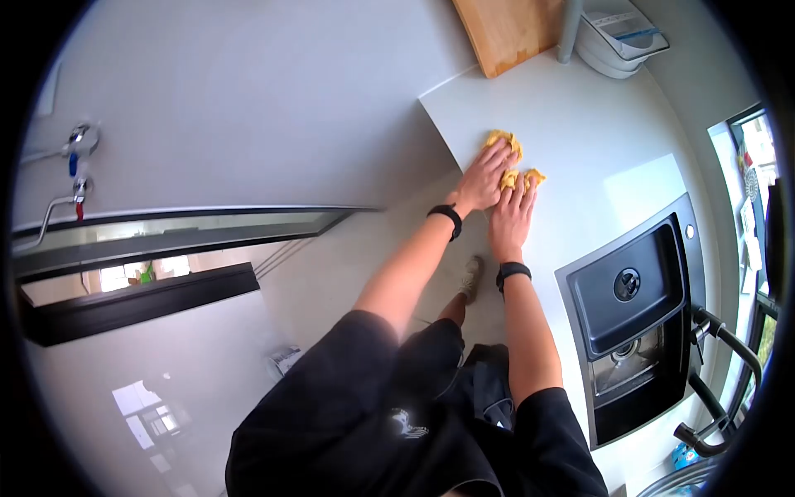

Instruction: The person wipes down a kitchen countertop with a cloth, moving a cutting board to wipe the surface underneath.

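Observation:
A bunched yellow cloth lies on the pale countertop, close to its left edge. My left hand presses down on the cloth's far part, its fingers over the fabric. Just to the right and nearer to me, my right hand rests its fingertips on more of the yellow fabric. The hands nearly touch. Much of the cloth is hidden under the fingers, and I cannot tell whether it is one piece or two. Each wrist wears a black band.
Right of my hands is a black sink with a dark faucet beside the window. A wooden board and a grey-white lidded container stand at the back. Wall valves are at far left.

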### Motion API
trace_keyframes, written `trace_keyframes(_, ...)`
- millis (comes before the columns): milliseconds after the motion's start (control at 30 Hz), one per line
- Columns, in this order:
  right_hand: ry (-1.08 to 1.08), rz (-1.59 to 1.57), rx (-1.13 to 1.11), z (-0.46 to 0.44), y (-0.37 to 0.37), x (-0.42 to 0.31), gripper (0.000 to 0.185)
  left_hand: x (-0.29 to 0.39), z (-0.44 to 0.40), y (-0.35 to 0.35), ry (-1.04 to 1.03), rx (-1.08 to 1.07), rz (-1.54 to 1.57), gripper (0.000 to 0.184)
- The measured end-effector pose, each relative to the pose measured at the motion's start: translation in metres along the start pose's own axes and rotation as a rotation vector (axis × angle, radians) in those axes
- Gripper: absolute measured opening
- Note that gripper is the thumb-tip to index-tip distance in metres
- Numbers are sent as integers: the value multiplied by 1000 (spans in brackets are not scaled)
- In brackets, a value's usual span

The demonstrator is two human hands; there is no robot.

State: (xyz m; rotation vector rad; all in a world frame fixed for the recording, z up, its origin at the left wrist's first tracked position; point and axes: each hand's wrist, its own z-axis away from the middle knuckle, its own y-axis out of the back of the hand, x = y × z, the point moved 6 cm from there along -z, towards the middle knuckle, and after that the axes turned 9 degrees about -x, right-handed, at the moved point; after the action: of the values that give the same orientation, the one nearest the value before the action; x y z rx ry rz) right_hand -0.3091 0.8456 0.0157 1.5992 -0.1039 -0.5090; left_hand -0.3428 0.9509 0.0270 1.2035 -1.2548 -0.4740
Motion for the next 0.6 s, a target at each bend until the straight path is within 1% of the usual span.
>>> trace_keyframes(100,-69,3,79,-43,-5,-6,36,-33,-30,4,-33,-18,-43,56)
trace_keyframes(167,-110,-2,74,-62,-4,-11,35,-48,-39,5,-34,-28,-43,58)
trace_keyframes(233,-117,4,121,-73,-4,-14,33,-58,-42,3,-30,-44,-74,59)
trace_keyframes(300,-108,-16,121,-74,-8,-12,32,-62,-42,-4,-22,-54,-96,60)
trace_keyframes(400,-47,-25,136,-64,-5,-4,26,-47,-34,-2,23,-77,-146,61)
trace_keyframes(433,-16,-40,137,-55,-3,0,25,-37,-27,-2,3,-94,-156,59)
trace_keyframes(500,29,-71,164,-28,8,11,20,-9,-6,-5,-41,-137,-81,59)
trace_keyframes(600,25,-110,143,15,32,34,20,42,17,-12,-68,-234,-13,60)
